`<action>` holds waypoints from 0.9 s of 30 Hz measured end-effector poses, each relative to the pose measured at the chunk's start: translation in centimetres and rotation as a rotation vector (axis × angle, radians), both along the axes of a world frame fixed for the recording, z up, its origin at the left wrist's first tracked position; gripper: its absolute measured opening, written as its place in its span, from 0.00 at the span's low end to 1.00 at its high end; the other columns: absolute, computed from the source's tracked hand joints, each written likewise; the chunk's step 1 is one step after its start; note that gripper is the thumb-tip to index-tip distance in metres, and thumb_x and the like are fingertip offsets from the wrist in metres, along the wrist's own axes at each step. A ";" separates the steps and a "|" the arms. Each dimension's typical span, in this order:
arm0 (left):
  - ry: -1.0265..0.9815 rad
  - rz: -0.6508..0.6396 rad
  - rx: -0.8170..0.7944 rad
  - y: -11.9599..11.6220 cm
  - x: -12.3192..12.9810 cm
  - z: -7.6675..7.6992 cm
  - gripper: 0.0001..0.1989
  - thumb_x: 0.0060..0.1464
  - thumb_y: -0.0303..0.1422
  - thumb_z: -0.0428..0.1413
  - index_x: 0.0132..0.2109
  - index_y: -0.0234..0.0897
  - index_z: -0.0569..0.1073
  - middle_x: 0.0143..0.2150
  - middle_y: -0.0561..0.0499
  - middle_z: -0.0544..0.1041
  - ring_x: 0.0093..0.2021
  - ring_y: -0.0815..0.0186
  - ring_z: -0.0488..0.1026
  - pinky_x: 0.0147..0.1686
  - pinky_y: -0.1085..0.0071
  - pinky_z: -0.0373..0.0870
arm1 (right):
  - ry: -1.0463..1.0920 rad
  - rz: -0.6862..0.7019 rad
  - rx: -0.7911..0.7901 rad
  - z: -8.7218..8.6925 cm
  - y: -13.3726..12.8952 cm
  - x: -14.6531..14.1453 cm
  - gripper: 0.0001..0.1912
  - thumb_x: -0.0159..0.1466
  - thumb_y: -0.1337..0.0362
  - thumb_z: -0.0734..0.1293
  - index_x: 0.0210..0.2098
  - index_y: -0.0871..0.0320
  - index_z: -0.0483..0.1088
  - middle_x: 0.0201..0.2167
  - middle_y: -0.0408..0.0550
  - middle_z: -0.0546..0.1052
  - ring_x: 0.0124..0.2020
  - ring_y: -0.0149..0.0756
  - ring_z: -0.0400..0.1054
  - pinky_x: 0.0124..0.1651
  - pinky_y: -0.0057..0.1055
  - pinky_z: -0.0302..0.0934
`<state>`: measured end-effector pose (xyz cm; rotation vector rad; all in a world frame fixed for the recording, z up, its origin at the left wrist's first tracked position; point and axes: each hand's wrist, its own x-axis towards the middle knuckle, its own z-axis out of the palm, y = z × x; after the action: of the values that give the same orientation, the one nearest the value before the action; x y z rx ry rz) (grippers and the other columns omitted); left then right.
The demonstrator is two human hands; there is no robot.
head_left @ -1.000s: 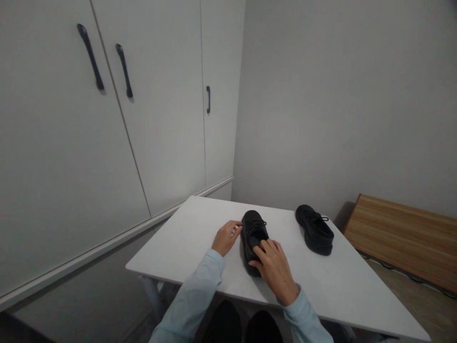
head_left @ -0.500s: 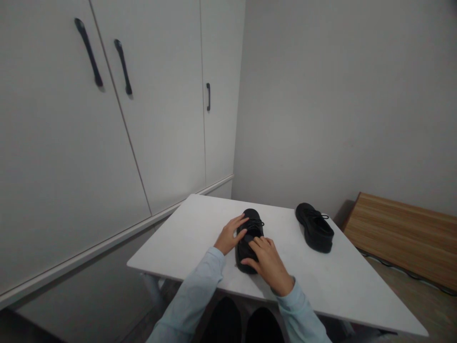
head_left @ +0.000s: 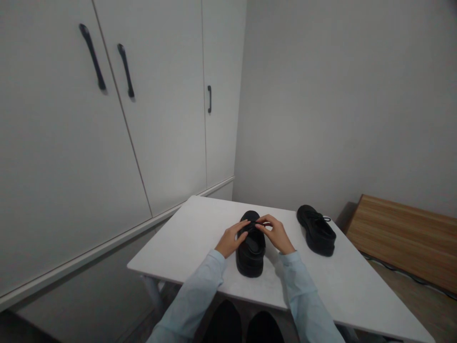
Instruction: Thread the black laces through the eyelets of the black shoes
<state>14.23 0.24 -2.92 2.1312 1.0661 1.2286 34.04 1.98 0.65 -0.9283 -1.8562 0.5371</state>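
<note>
A black lace-up shoe (head_left: 250, 263) stands on the white table (head_left: 200, 228), its toe pointing away from me and its heel towards me. My left hand (head_left: 232, 239) rests at the shoe's left side, thumb and fingers closed at the laces. From the right, my right hand (head_left: 274, 231) pinches the black lace (head_left: 254, 222) between thumb and fingers over the front of the shoe. The shoe's opening faces up, uncovered. A second black shoe (head_left: 317, 233) stands apart to the right, with its laces tied in a bow.
White cabinet doors (head_left: 171, 119) with black handles rise on the left. Behind the table is a plain grey wall (head_left: 339, 95). A wooden board (head_left: 407, 233) lies beyond the table's right edge, with a cable along its near side.
My right hand has moved forward from the shoe's opening to the laces and now pinches there. My left hand stays at the shoe's left side. The view has shifted slightly.
</note>
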 end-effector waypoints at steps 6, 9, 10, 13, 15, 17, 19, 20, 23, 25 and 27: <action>0.007 0.001 0.001 -0.1 0.1 0.0 0.21 0.59 0.38 0.48 0.58 0.38 0.67 0.59 0.46 0.68 0.60 0.62 0.64 0.61 0.60 0.58 | 0.170 -0.007 -0.049 -1.8 -0.3 -0.4 0.12 0.58 0.55 0.67 0.34 0.59 0.74 0.34 0.49 0.77 0.39 0.40 0.70 0.46 0.39 0.63; 0.006 0.004 0.000 -0.1 0.2 0.1 0.21 0.59 0.37 0.48 0.58 0.39 0.67 0.59 0.47 0.68 0.60 0.61 0.64 0.61 0.60 0.58 | 0.199 -0.035 -0.017 -1.8 -0.5 -0.7 0.12 0.58 0.55 0.66 0.31 0.58 0.74 0.32 0.50 0.77 0.37 0.39 0.69 0.45 0.38 0.62; 0.007 0.005 -0.002 -0.1 0.2 0.1 0.21 0.59 0.37 0.48 0.58 0.39 0.67 0.59 0.46 0.68 0.59 0.61 0.64 0.61 0.60 0.58 | 0.209 -0.044 -0.011 -1.7 -0.6 -0.8 0.12 0.58 0.55 0.66 0.30 0.58 0.74 0.32 0.49 0.76 0.37 0.39 0.69 0.45 0.38 0.62; 0.007 0.005 -0.004 -0.1 0.3 0.2 0.21 0.59 0.36 0.49 0.58 0.38 0.65 0.59 0.46 0.68 0.59 0.62 0.64 0.61 0.61 0.58 | 0.235 -0.062 0.001 -1.7 -0.6 -1.1 0.12 0.58 0.55 0.67 0.29 0.58 0.74 0.31 0.49 0.76 0.36 0.39 0.69 0.44 0.38 0.62; 0.006 0.005 -0.004 -0.1 0.3 0.2 0.22 0.59 0.36 0.48 0.59 0.37 0.64 0.59 0.45 0.68 0.59 0.62 0.64 0.60 0.61 0.59 | 0.249 -0.062 0.003 -1.8 -0.5 -1.1 0.11 0.58 0.56 0.67 0.28 0.58 0.74 0.31 0.49 0.76 0.37 0.39 0.69 0.44 0.38 0.62; 0.005 0.006 -0.010 -0.1 0.3 0.1 0.22 0.59 0.37 0.48 0.60 0.38 0.63 0.59 0.45 0.67 0.59 0.61 0.64 0.61 0.61 0.58 | 0.264 -0.050 -0.001 -1.8 -0.3 -1.1 0.11 0.58 0.57 0.67 0.28 0.58 0.75 0.31 0.49 0.76 0.37 0.39 0.69 0.45 0.38 0.63; 0.003 0.008 -0.021 -0.1 0.3 0.1 0.22 0.59 0.37 0.48 0.60 0.38 0.63 0.59 0.45 0.67 0.59 0.61 0.64 0.61 0.61 0.58 | 0.284 -0.037 -0.013 -1.9 -0.2 -1.0 0.11 0.58 0.56 0.67 0.27 0.58 0.75 0.31 0.49 0.76 0.37 0.38 0.69 0.45 0.38 0.63; 0.003 0.008 -0.025 0.0 0.3 0.0 0.22 0.59 0.37 0.48 0.59 0.39 0.64 0.59 0.46 0.68 0.59 0.61 0.64 0.61 0.61 0.58 | 0.298 -0.032 -0.020 -1.9 -0.2 -0.9 0.11 0.58 0.56 0.67 0.27 0.58 0.75 0.31 0.49 0.77 0.37 0.38 0.69 0.44 0.38 0.63; -0.003 0.005 -0.025 0.1 0.2 -0.1 0.22 0.59 0.37 0.48 0.59 0.39 0.64 0.59 0.46 0.68 0.58 0.61 0.64 0.60 0.61 0.58 | 0.350 -0.029 -0.051 -1.9 -0.1 -0.8 0.11 0.56 0.56 0.68 0.28 0.58 0.75 0.31 0.50 0.77 0.37 0.39 0.70 0.45 0.39 0.63; -0.006 0.005 -0.024 0.1 0.2 -0.2 0.22 0.59 0.37 0.48 0.59 0.38 0.64 0.58 0.45 0.69 0.58 0.61 0.65 0.60 0.61 0.59 | 0.401 -0.043 -0.078 -1.8 -0.2 -0.7 0.12 0.56 0.56 0.69 0.28 0.59 0.75 0.33 0.50 0.78 0.38 0.39 0.70 0.46 0.39 0.64; -0.007 0.003 -0.028 0.2 0.1 -0.2 0.22 0.59 0.37 0.48 0.59 0.38 0.64 0.58 0.45 0.69 0.58 0.62 0.65 0.59 0.62 0.59 | 0.470 -0.065 -0.097 -1.6 -0.3 -0.5 0.11 0.56 0.56 0.69 0.29 0.59 0.75 0.35 0.51 0.78 0.40 0.40 0.70 0.47 0.40 0.63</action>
<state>14.36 0.41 -3.13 2.1037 1.0779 1.2153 33.55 1.71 -0.96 -0.8372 -1.3830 0.7400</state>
